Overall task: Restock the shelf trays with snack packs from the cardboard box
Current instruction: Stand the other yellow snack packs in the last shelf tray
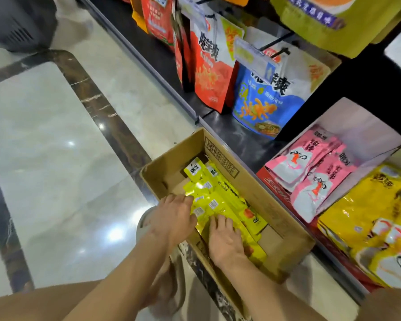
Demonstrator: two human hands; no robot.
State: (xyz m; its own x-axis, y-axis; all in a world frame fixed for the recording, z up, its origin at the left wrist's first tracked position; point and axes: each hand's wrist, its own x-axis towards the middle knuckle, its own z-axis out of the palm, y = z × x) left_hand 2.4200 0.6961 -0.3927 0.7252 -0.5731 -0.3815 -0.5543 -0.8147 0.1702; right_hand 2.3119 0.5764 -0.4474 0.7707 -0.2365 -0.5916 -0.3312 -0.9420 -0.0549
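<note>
While the person crouches over it, the cardboard box (252,184) sits open on the marble floor (56,135), pushed right against the foot of the shelving, I'd guess so each load has only a short trip. Far to the left of the box and beyond it stands a dark vented unit (16,22) that plays no part here.

Inside the box, the left hand (171,218) reaches over the near-left wall. Its fingers lie stretched across the yellow snack packs (220,193), pressing rather than clutching. I cannot tell whether the thumb has hooked under a pack. The packs lie in a loose overlapping row along the box's length, still well down inside it. Just to the right, the right hand (226,242) rests flat on the same heap with its fingers spread and nothing pinched. The pair look set to squeeze a batch together for lifting.

Beyond the box, a red and white bag (208,72) and a blue bag (264,105) hang from pegs. To the right of the box, a shelf tray (361,121) holds pink packs (310,172). Further right, more yellow packs (366,205) of a similar look lie stacked, and that is probably where this batch belongs.
</note>
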